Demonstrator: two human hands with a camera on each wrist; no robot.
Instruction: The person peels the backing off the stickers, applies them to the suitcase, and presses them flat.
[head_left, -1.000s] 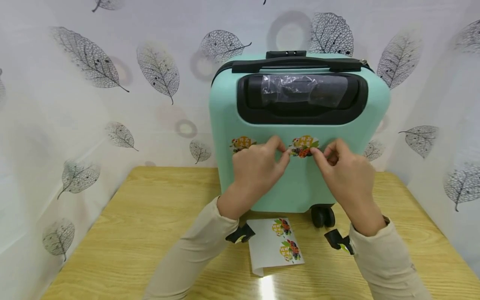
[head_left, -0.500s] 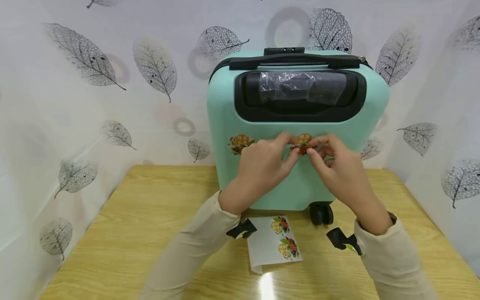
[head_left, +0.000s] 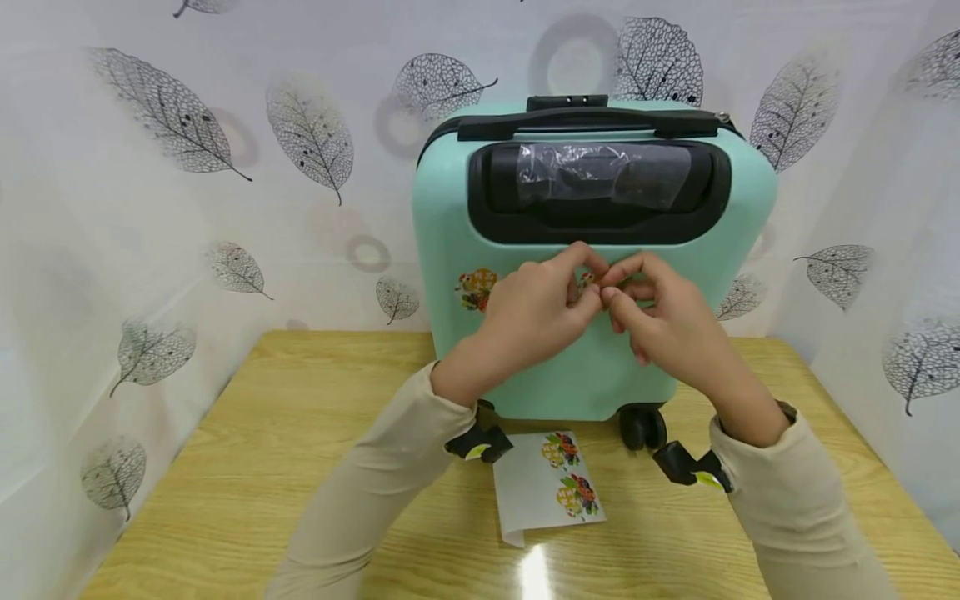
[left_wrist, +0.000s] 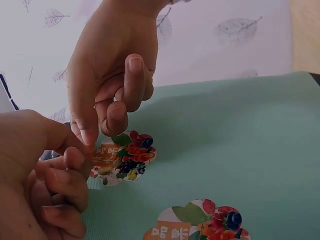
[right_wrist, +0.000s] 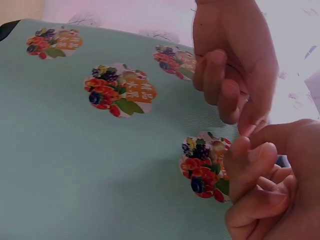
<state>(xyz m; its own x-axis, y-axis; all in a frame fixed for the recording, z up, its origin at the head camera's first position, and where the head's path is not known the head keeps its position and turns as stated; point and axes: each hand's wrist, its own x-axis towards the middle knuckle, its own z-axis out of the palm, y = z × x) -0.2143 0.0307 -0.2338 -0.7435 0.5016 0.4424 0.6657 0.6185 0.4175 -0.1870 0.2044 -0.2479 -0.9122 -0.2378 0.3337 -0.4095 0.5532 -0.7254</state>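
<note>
In the head view, both hands meet at a fruit sticker (head_left: 587, 278) on the front of a mint-green suitcase (head_left: 570, 383). My left hand (head_left: 536, 308) has thumb and index finger pinched at the sticker's edge. From the other side, my right hand (head_left: 660, 312) pinches there too, fingertips against the left hand's. Both wrist views show the sticker (left_wrist: 125, 157) with its orange label and printed fruit, the label end under the fingertips. Exactly what lies between the tips is hidden. Another fruit sticker (head_left: 477, 288) sits left of the left hand; several stickers (right_wrist: 120, 90) appear in the right wrist view.
A white sticker sheet (head_left: 521, 483) with two fruit stickers and a curled corner lies on the wooden table (head_left: 322, 400) before the suitcase. The suitcase stands against a leaf-patterned backdrop (head_left: 315, 275), a black wheel (head_left: 642, 427) at its lower right.
Both hands have come together, from the sticker's two sides to one spot, and risen slightly. The fingers now cover most of the sticker in the head view.
</note>
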